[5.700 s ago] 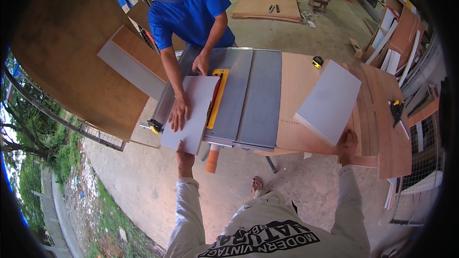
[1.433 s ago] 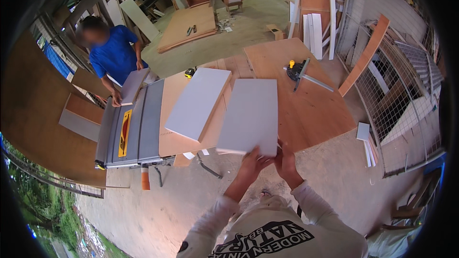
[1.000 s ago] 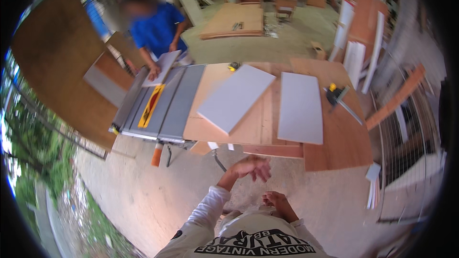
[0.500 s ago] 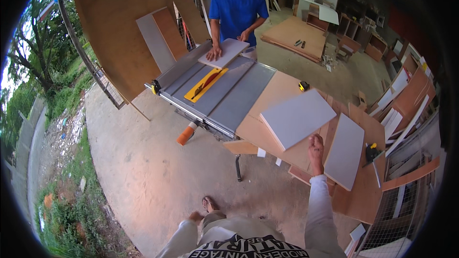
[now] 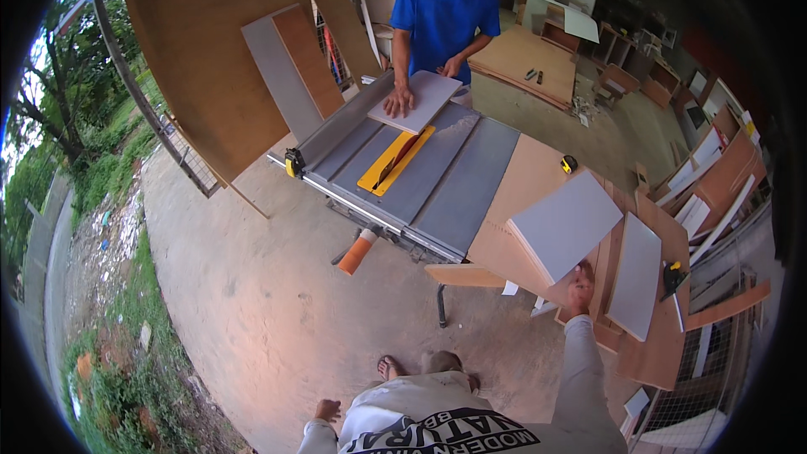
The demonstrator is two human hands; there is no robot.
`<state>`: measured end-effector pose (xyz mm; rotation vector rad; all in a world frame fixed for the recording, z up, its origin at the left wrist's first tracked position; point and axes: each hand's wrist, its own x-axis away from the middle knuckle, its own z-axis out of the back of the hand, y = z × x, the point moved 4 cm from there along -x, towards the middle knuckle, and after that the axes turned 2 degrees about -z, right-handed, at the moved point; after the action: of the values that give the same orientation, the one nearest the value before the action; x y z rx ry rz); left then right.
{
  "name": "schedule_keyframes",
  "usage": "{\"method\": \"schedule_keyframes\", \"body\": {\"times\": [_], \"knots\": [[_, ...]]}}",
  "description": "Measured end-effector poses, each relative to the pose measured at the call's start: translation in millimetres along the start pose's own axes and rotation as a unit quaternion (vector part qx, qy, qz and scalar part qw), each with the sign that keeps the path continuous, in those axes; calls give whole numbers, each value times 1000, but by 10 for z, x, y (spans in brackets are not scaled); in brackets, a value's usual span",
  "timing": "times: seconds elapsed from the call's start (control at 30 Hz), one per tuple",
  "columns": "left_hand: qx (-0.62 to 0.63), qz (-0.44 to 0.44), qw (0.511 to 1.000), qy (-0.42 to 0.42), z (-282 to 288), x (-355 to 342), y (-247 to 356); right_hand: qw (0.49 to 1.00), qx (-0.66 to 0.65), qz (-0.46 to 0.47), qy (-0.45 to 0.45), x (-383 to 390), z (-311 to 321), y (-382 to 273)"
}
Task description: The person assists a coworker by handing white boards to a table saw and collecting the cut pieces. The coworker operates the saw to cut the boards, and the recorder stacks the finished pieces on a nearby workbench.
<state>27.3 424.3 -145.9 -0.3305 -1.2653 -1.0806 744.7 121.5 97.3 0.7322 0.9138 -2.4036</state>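
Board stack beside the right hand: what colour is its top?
Plain pale grey; the board stack shows best in the head view.

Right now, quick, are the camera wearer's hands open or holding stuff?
Left hand: loosely open, holding nothing.
Right hand: at the stacked grey panels, near edge; whether it grips can't be told.

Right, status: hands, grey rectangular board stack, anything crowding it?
Left hand empty, low beside body. Right hand at near corner of stack, contact unclear. Second grey rectangular board close on stack's right.

From head height, one fisheye looks down toward the saw table (image 5: 420, 172).
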Motion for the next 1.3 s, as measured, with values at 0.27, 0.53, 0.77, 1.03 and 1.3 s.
{"method": "schedule_keyframes", "body": {"times": [0.27, 0.53, 0.77, 1.03, 1.3], "knots": [[-19, -168, 986, -7, -70, -410, 1330, 982, 182, -49, 11, -62, 105, -175], [-124, -212, 955, -166, -578, -297, 1713, 944, 302, -131, -12, -36, 75, -130], [-107, -122, 987, -14, -85, -486, 1068, 943, 303, -133, -26, -51, 38, -77], [-403, -349, 841, -90, -280, -592, 532, 940, 316, -127, -15, -15, 71, -62], [-426, -372, 825, -14, -349, -618, 777, 943, 306, -129, -27, -57, 44, -59]]}}
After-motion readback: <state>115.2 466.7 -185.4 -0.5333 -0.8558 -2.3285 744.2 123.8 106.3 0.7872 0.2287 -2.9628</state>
